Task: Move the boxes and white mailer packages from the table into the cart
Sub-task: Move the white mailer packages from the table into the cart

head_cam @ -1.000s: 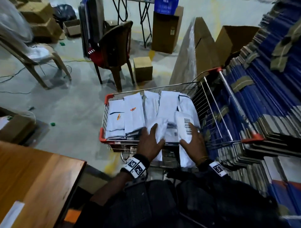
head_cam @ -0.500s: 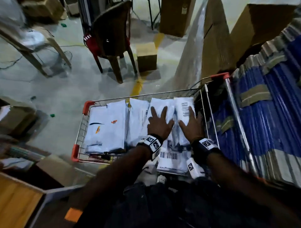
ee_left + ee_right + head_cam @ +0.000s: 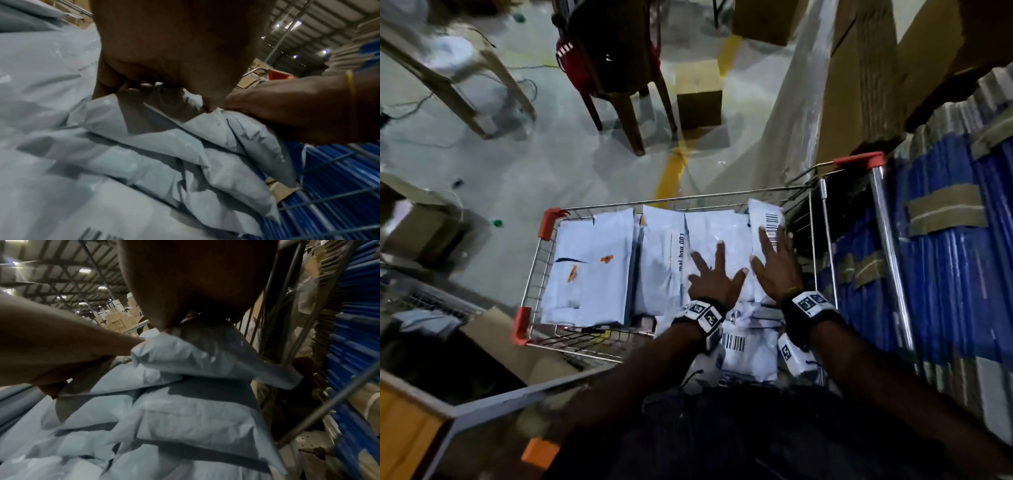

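Note:
A wire cart [image 3: 532, 274] with orange corner caps is filled with several white mailer packages [image 3: 592, 267]. My left hand [image 3: 714, 274] lies flat with spread fingers on a crinkled mailer [image 3: 726, 233] in the cart's right half. Beside it, my right hand [image 3: 774, 263] presses flat on a barcode-labelled mailer [image 3: 767, 216] at the cart's right wall. In the left wrist view my left hand [image 3: 156, 87] rests on the mailers [image 3: 144, 146]. In the right wrist view my right hand [image 3: 185, 316] rests on a folded mailer [image 3: 195, 353]. Neither hand grips anything.
A wooden table corner [image 3: 404, 435] is at lower left. Stacked blue flat cartons [image 3: 945, 274] crowd the cart's right side. A chair [image 3: 619, 68], a small cardboard box [image 3: 698, 92] and tall cardboard sheets [image 3: 859, 85] stand on the floor beyond the cart.
Both hands have slid further forward into the cart and now lie flat on the right-hand mailers. The head view has tilted down over the cart.

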The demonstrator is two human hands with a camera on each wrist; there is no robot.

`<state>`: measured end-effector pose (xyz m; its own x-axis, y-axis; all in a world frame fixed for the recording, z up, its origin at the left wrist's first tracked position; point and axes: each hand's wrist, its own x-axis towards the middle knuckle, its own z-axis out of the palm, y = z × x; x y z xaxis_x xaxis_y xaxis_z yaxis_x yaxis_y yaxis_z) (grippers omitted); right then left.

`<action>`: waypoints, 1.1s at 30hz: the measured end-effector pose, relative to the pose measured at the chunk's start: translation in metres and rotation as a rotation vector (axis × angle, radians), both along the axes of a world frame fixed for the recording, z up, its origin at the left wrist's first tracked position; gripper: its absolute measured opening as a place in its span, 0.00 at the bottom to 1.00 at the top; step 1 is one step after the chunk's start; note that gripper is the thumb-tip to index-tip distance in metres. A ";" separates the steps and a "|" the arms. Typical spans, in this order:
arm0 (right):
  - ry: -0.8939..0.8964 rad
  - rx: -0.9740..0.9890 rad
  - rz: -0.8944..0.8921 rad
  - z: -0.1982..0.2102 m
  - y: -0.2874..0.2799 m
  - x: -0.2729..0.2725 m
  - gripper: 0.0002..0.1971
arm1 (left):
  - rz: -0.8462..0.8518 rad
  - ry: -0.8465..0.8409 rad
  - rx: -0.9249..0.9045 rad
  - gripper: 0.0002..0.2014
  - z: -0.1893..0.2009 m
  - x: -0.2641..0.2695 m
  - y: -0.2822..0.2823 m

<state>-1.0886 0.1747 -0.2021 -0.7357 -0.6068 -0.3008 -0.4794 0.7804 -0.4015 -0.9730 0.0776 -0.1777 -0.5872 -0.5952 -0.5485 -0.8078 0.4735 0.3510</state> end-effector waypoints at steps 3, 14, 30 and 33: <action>-0.072 0.084 0.060 0.000 -0.002 0.000 0.37 | -0.049 -0.063 -0.016 0.41 0.004 -0.002 -0.005; 0.023 0.139 0.090 0.004 -0.018 0.011 0.50 | -0.081 -0.054 -0.268 0.47 -0.003 0.046 -0.116; -0.096 0.207 0.063 0.003 -0.039 0.006 0.53 | -0.091 -0.124 -0.189 0.41 -0.012 0.037 -0.120; -0.015 0.121 0.124 0.015 -0.045 0.015 0.54 | 0.016 -0.112 -0.262 0.43 0.012 0.065 -0.126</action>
<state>-1.0735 0.1299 -0.1869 -0.6520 -0.6516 -0.3876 -0.5699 0.7584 -0.3164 -0.9084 -0.0486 -0.1652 -0.5205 -0.7344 -0.4356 -0.8431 0.5229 0.1260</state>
